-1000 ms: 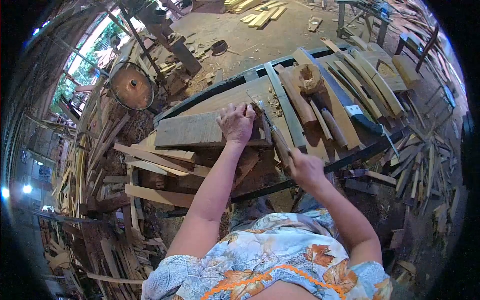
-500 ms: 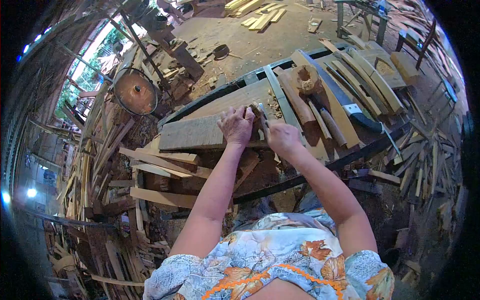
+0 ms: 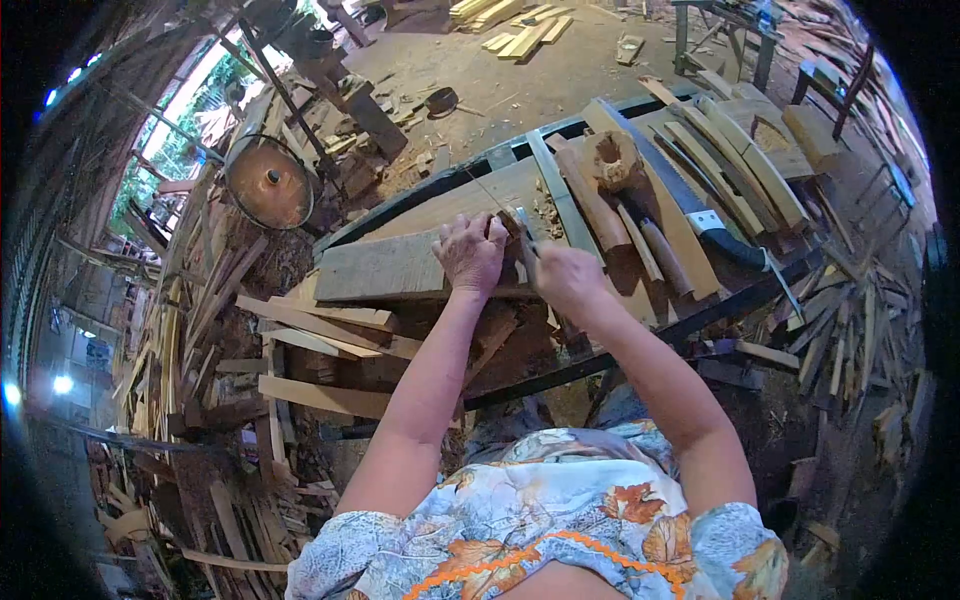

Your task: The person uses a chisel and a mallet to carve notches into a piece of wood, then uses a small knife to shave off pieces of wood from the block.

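The left hand [image 3: 470, 252] is bent over the right end of a grey plank [image 3: 370, 268], fingers slightly apart, thumb side against a small brown piece [image 3: 511, 226] at that end. It seems to hold the piece steady, though the hand covers part of it and I can't make out the exact grip. Right beside it, the right hand [image 3: 570, 278] is balled tightly around a tool [image 3: 528, 236], whose blade stands next to the piece; the fist hides most of the handle, and whether the edge touches I can't see.

There's little elbow room on this bench [image 3: 690, 318]. Just past the right hand a greenish slat [image 3: 562, 190] slants across, shavings [image 3: 545, 208] lie along its near side, and a brown log [image 3: 597, 205] lies close against its far side. Next come a hollow block [image 3: 628, 172], a loose round handle [image 3: 667, 258] and a saw [image 3: 652, 158], its black grip toward the person, then a row of curved strips [image 3: 735, 170]. On the other side, slats [image 3: 325, 395] jut over the bench's left edge, below the plank.

Around the bench, a rusty pan [image 3: 262, 195] stands to the left, scraps [image 3: 850, 330] heap up on the right, and beyond, a dark ring [image 3: 442, 102] and yellow boards [image 3: 525, 42] lie on the floor.
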Demonstrator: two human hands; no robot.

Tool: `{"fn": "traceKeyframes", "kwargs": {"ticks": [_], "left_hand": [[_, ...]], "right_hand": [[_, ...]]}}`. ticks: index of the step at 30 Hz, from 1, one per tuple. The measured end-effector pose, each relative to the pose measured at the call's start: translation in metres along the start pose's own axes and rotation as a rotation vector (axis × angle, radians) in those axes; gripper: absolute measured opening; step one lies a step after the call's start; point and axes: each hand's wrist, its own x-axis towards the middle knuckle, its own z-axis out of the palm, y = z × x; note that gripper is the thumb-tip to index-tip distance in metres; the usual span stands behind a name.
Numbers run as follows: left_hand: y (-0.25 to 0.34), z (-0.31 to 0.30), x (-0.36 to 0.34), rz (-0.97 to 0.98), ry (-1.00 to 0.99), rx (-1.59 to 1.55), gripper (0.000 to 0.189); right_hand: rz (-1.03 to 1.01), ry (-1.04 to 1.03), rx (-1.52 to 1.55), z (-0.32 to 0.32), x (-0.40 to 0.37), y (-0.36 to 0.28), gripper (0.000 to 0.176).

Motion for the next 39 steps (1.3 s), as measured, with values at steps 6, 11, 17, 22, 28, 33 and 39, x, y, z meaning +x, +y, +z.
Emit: {"fn": "traceKeyframes", "kwargs": {"ticks": [6,11,17,22,28,33,39], "left_hand": [[0.001,-0.003,0.000,-0.010,-0.011,-0.004,0.033],[0.001,-0.004,0.000,-0.009,-0.001,-0.015,0.031],[0.001,-0.004,0.001,0.001,-0.013,-0.029,0.032],[0.001,-0.003,0.000,-0.019,-0.030,0.003,0.034],[0.001,-0.005,0.000,-0.010,-0.034,0.028,0.033],[0.000,-0.003,0.000,-0.021,-0.049,0.007,0.033],[-0.001,-0.002,-0.001,-0.008,-0.034,-0.003,0.033]], "right_hand": [[-0.026,0.067,-0.008,0.004,-0.016,0.005,0.011],[0.022,0.054,0.060,-0.021,-0.114,0.021,0.016],[0.005,-0.050,-0.034,-0.020,-0.062,0.016,0.018],[-0.034,0.066,-0.060,0.014,0.018,0.000,0.008],[0.036,-0.008,-0.006,-0.014,-0.067,0.008,0.010],[0.050,0.006,0.071,-0.031,-0.123,0.013,0.015],[-0.032,0.017,-0.038,-0.002,-0.013,0.007,0.014]]}}
